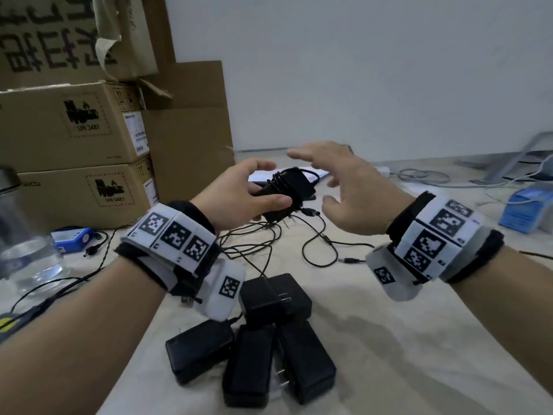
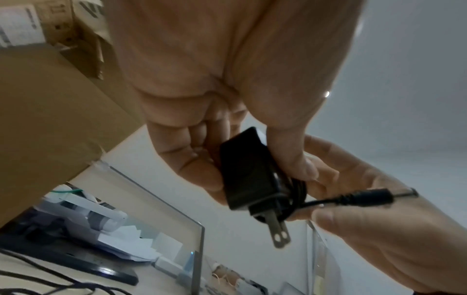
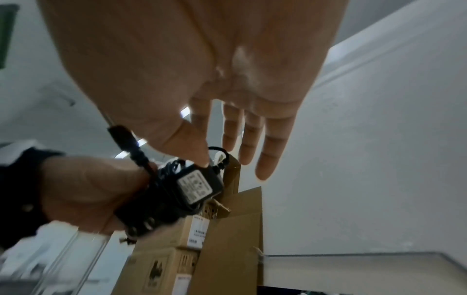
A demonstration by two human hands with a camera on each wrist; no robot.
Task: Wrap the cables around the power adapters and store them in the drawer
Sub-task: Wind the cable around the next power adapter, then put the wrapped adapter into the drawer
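One boxy black adapter (image 1: 294,187), thin cable-wound, in left hand (image 1: 239,194) fingers (image 1: 273,201).

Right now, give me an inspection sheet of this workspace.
Surface: pale table, partly covered.
Job's things: wrapped adapter in left hand; five loose adapters near the table's front edge; no drawer seen.
Clutter: water bottle, blue device.
Grippers: left hand grips the adapter; right hand open beside it.
Cables: loose black cords on the table.
Surroundings: cardboard boxes, white wall.
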